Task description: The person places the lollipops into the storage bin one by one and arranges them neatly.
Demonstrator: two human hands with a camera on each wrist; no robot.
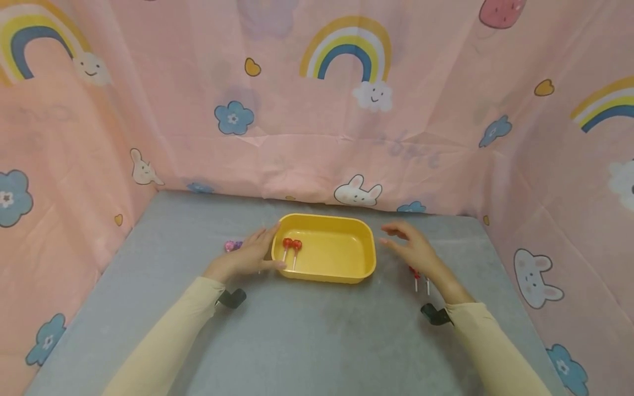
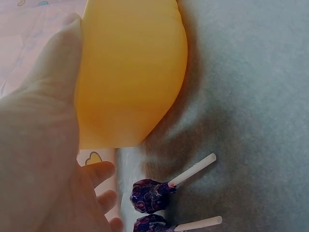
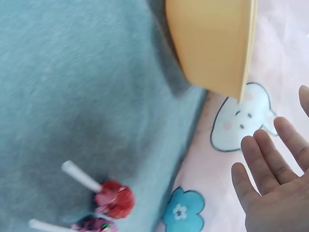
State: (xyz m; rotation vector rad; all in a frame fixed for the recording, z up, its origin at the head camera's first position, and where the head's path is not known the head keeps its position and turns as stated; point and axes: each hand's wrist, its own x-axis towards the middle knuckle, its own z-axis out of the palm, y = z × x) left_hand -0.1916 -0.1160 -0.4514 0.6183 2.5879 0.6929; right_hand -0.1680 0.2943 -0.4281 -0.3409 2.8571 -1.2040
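A yellow plastic bin [image 1: 324, 278] stands on the table with two red lollipops [image 1: 296, 245] inside, at its left end. My left hand [image 1: 250, 254] is at the bin's left end, its thumb against the wall and its fingers loosely extended. Beside that hand lie dark purple-wrapped lollipops [image 2: 150, 195] with white sticks; a pink one [image 1: 229, 246] shows in the head view. My right hand [image 1: 413, 250] hovers just off the bin's right end, fingers spread and holding nothing. Below it, a red lollipop [image 3: 115, 199] and a pinkish one [image 3: 95, 225] lie on the table.
The grey table [image 1: 317, 341] is enclosed at the back and both sides by a pink printed cloth [image 1: 198, 154]. A dark wrist-worn device [image 1: 233, 298] sits at the left cuff, another [image 1: 435, 314] at the right.
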